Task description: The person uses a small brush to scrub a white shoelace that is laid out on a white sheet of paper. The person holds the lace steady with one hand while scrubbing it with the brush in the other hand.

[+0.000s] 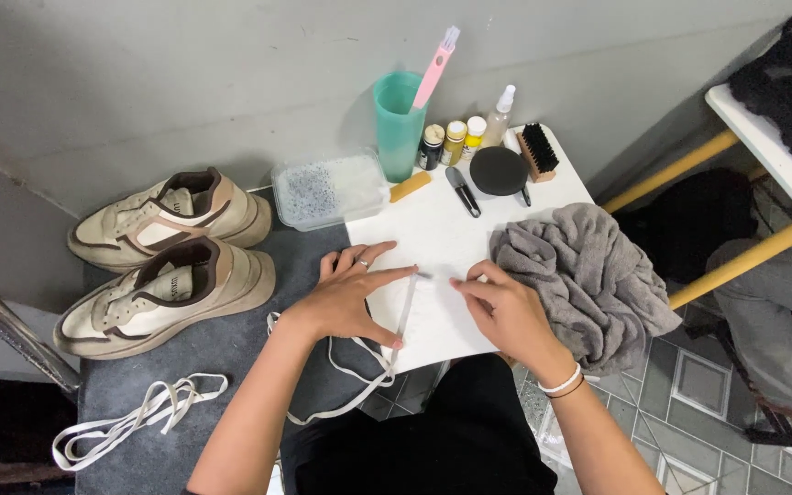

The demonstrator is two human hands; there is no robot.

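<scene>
Flat woven white shoelace (405, 316), smooth matt white tabletop (433, 234), soft grey terry towel (588, 275)

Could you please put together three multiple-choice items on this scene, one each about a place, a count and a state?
1. Where does the grey towel lie?
A. at the right edge of the white board
B. inside the cup
C. on the shoes

2. How many shoes stand at the left?
A. one
B. two
C. four

3. The shoelace under the left hand and right hand is
A. threaded in a shoe
B. pressed flat on the board
C. knotted

A: it is bunched there. B: a pair shows. B: fingers pin it down.
</scene>
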